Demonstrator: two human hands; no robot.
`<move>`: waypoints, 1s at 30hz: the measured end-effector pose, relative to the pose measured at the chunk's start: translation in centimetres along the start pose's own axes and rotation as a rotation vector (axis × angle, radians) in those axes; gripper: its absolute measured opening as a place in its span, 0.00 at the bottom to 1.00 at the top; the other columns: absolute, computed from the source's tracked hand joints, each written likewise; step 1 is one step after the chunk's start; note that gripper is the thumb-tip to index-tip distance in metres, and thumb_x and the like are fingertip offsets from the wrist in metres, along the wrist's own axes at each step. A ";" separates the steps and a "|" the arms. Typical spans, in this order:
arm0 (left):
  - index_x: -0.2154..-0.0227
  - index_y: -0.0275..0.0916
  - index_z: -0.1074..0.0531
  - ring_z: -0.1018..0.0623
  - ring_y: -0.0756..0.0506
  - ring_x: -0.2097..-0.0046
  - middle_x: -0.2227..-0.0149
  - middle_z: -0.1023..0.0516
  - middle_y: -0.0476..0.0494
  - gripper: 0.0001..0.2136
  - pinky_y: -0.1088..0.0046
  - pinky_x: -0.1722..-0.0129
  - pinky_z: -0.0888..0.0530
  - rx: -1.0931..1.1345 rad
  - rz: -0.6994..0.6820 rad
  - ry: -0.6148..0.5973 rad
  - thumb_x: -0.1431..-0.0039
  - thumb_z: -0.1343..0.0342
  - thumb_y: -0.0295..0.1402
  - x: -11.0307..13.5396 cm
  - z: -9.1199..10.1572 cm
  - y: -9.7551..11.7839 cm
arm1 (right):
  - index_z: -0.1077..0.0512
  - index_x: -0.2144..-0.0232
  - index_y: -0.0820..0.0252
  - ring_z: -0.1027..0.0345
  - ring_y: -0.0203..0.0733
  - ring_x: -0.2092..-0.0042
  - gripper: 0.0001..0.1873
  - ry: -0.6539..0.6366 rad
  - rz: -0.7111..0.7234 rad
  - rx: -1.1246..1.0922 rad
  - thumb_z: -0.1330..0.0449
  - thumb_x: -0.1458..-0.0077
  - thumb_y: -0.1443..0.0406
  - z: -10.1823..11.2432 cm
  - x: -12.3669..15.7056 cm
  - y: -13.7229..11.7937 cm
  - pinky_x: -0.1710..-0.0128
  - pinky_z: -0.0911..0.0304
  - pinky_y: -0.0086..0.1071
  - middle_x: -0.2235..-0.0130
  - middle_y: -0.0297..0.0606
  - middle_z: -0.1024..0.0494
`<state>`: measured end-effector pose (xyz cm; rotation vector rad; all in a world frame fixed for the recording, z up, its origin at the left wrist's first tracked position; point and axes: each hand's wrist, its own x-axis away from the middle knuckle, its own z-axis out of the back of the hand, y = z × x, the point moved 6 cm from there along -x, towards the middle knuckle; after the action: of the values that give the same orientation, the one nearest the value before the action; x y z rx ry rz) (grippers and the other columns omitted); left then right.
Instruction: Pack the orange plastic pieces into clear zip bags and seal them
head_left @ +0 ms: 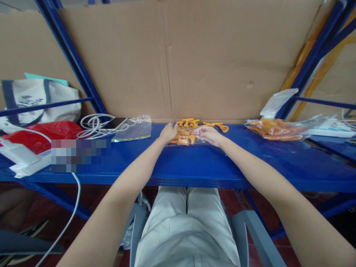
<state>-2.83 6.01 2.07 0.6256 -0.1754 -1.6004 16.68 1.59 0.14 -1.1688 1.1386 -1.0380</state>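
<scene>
A small clear plastic bag (pixel 184 139) with several orange plastic parts in it lies on the blue shelf (pixel 194 163) near the cardboard back wall. My left hand (pixel 168 132) is curled on the bag's left end. On the bag's right end, my right hand (pixel 207 134) pinches the plastic film. More loose orange T-shaped parts (pixel 194 122) lie just behind the bag, between both hands and the wall.
At right lies a larger clear bag of orange parts (pixel 274 128) with a white pouch (pixel 278 102) behind it. At left are a phone (pixel 115 122), a coiled white cable (pixel 93 126), an empty plastic bag (pixel 137 128), a red bag (pixel 47 131) and a tote bag (pixel 39 100).
</scene>
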 end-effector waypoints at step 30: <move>0.37 0.41 0.37 0.42 0.41 0.30 0.32 0.38 0.38 0.24 0.59 0.31 0.49 -0.255 -0.349 -0.209 0.33 0.60 0.37 -0.8 -3.2 0.7 | 0.31 0.39 0.59 0.40 0.58 0.37 0.26 0.466 -0.045 1.404 0.49 0.40 0.67 9.1 0.7 -2.1 0.43 0.40 0.53 0.36 0.54 0.35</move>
<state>-0.64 7.51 -0.05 0.2993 -0.0137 -1.9874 25.75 1.91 2.44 0.1829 0.4264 -1.7288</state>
